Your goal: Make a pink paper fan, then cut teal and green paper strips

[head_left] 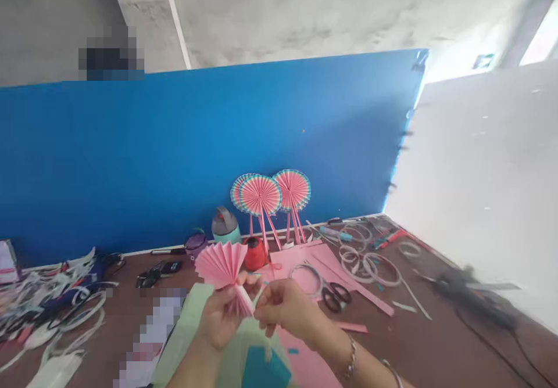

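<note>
My left hand (218, 318) is closed around the gathered middle of a pleated pink paper fan (222, 263). Its upper folds spread out like a half circle, while the lower folds stay bunched beside my fingers. Close against the fan's right side, my right hand (279, 306) pinches with thumb and fingertips. A pale, thin strip shows near those fingertips, but what they hold is too small to make out. Beneath both hands lie pale green sheets (192, 324), a teal piece (264, 369) and pink paper (300, 347).
Finished round pink fans (260, 195) stand against the blue partition (174, 155). Near them are a red thread spool (255, 253), a teal-grey bottle (225, 226) and a purple container (196, 245). Scissors (335, 297) and coiled white strips (370, 267) lie right; a tangled pile (47, 301) left.
</note>
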The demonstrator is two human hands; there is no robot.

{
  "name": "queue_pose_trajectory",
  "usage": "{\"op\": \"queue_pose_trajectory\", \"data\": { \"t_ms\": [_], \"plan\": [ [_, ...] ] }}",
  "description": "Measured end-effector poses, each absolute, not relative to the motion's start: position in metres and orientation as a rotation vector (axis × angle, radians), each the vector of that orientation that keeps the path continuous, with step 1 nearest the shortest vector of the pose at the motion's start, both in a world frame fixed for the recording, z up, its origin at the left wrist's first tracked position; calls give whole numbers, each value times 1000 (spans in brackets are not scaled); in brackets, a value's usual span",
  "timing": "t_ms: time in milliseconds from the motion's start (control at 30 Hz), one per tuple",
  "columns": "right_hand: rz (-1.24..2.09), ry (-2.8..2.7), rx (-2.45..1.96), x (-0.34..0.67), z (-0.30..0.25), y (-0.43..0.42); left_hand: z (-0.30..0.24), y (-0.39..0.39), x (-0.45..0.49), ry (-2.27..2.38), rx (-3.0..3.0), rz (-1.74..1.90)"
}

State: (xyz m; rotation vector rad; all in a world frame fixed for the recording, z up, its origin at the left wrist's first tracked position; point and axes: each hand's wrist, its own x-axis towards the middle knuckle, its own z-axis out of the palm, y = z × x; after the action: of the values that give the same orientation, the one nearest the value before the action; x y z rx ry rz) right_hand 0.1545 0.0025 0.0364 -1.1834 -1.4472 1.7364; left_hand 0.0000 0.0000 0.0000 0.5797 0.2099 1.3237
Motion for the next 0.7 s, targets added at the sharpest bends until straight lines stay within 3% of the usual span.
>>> {"op": "queue_pose_trajectory", "data": {
  "t_ms": [333, 467, 700],
  "plan": [
    [1756, -1580, -1096, 162, 15, 16, 5, 1, -4, 15, 610, 1295],
    [1611, -1398, -926, 165, 26, 14, 2, 3, 1, 158, 638, 1248],
    [1809, -1339, -859, 160, 26, 5, -5, 2, 11, 444, 709, 1163]
  ]
}}
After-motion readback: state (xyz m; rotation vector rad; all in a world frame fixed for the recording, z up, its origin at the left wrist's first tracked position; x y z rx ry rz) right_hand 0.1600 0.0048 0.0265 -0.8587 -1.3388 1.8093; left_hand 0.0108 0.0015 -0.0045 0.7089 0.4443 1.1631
